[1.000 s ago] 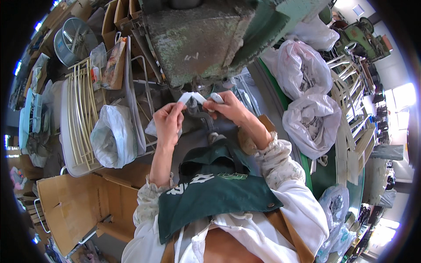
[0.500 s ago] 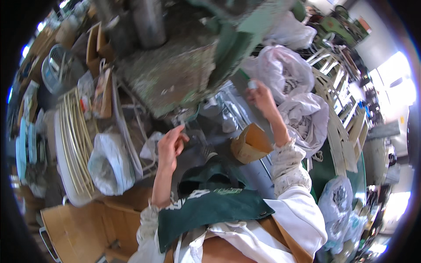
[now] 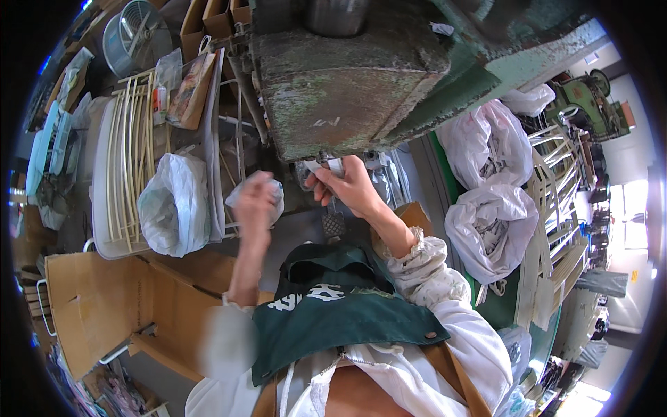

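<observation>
My right hand (image 3: 351, 186) is raised to the lower front edge of a worn green machine (image 3: 333, 104). Its fingers are closed on a small white piece (image 3: 335, 167), partly hidden by the machine's edge and the fingers. My left hand (image 3: 256, 198) is smeared by motion, apart from the machine, in front of a small white bag (image 3: 275, 196). How its fingers are set does not show. Beneath my right hand, low down, is a metal plate with a crosshatched pattern (image 3: 333, 224), like a foot pedal.
Two white sacks (image 3: 490, 233) of pale pieces stand at right, beside stacked cream strips (image 3: 556, 243). On the left are long curved strips (image 3: 132, 167) on a pale tray, a white bag (image 3: 174, 208) and an open cardboard box (image 3: 104, 306). A fan (image 3: 137, 38) stands far left.
My right hand has moved left from beside the sacks to the machine's lower edge, carrying a small whitish piece. My left hand has drawn back from the machine. The view has shifted.
</observation>
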Demonstrator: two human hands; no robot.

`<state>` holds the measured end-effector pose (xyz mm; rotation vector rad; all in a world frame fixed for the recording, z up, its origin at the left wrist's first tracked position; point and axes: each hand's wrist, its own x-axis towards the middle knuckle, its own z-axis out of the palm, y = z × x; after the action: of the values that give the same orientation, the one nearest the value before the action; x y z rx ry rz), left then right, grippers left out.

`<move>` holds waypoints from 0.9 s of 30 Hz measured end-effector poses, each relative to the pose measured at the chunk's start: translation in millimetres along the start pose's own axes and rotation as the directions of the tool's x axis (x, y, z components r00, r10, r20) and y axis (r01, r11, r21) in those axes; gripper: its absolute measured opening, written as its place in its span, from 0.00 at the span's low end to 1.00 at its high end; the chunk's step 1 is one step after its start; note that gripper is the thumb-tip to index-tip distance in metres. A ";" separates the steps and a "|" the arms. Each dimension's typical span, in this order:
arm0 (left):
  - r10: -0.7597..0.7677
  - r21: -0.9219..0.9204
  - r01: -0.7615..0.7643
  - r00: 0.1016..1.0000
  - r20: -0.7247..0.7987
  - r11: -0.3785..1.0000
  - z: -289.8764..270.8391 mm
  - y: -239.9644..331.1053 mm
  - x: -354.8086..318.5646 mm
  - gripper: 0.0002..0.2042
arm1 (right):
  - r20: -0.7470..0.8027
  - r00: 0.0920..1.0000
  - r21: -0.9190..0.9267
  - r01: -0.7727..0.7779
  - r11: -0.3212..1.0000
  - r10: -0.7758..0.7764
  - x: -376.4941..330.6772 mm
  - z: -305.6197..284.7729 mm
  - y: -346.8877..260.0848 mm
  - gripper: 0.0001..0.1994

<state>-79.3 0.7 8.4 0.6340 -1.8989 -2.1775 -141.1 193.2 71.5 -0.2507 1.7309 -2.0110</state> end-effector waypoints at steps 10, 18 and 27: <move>0.155 0.811 0.063 0.970 -0.187 0.582 -275.1 -155.9 88.7 0.21 | 0.105 0.958 -0.049 -0.263 0.963 0.267 12.3 -34.6 39.7 0.07; 0.164 0.686 0.175 0.902 -0.399 0.706 -316.4 -116.4 83.9 0.16 | 0.019 0.999 -0.956 0.031 0.290 -0.046 71.1 -104.0 107.3 0.10; 0.228 0.612 0.771 0.572 -0.788 0.179 -326.4 -233.2 248.4 0.26 | 0.015 0.996 -0.960 0.040 0.278 -0.090 86.8 -90.0 107.6 0.08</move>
<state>-128.2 -354.9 -297.8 1.9301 -2.3757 -0.0580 -230.8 222.6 -63.7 -0.6679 2.8086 -0.6515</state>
